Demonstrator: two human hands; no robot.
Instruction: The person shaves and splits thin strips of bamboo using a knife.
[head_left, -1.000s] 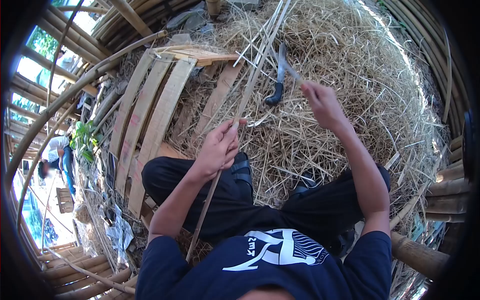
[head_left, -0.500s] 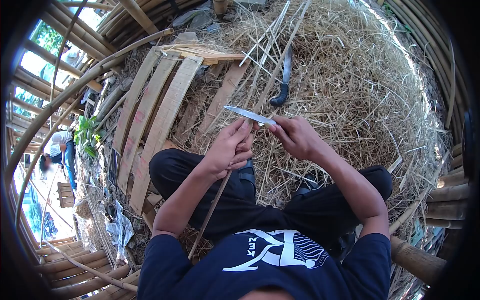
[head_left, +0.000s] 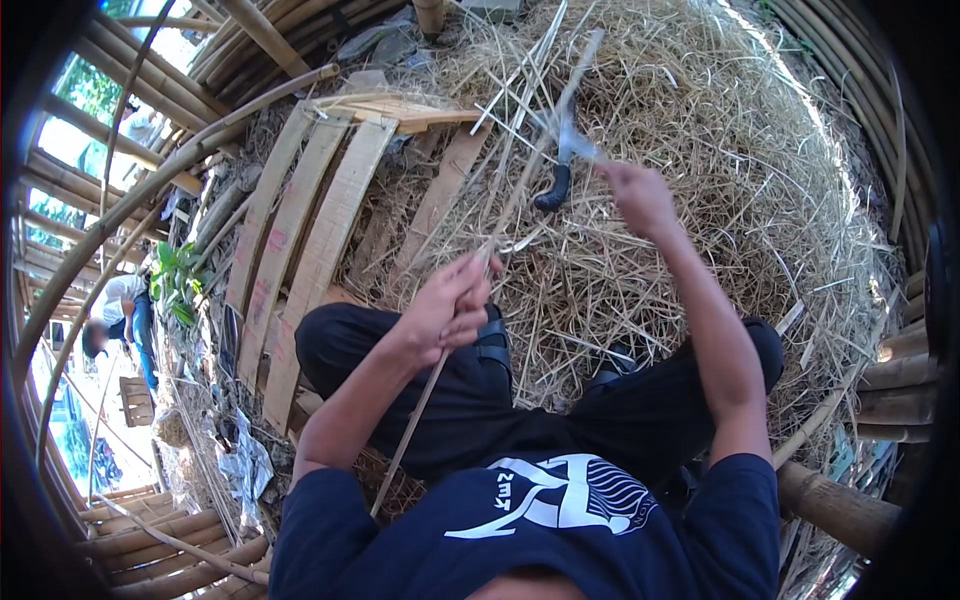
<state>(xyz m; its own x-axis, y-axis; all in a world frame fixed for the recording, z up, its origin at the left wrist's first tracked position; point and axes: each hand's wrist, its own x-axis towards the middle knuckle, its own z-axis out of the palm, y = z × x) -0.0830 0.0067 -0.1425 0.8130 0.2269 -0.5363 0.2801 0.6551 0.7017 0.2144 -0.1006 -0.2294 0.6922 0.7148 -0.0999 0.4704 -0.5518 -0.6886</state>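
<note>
My left hand (head_left: 450,305) is closed around a long, thin bamboo strip (head_left: 413,425). The strip slants from beside my shirt, up through the fist and out over the straw. My right hand (head_left: 640,200), farther forward and to the right, grips a knife (head_left: 578,145). Motion blurs its blade, which lies across or against the far part of the strip; I cannot tell if they touch. The knife's handle is hidden in my fist. Just beyond, a curved black-handled machete (head_left: 553,192) rests on the straw, its blade partly behind the knife.
Straw and shavings (head_left: 700,130) cover the ground. Wooden planks (head_left: 330,240) lie to the left, and more pale strips (head_left: 530,70) lie ahead. Bamboo poles (head_left: 840,510) border the space. Another person (head_left: 125,310) bends down at the far left, near a green plant (head_left: 175,280).
My right hand has moved forward and right with the knife, away from my left hand and along the strip. My left hand keeps its grip, shifted only slightly.
</note>
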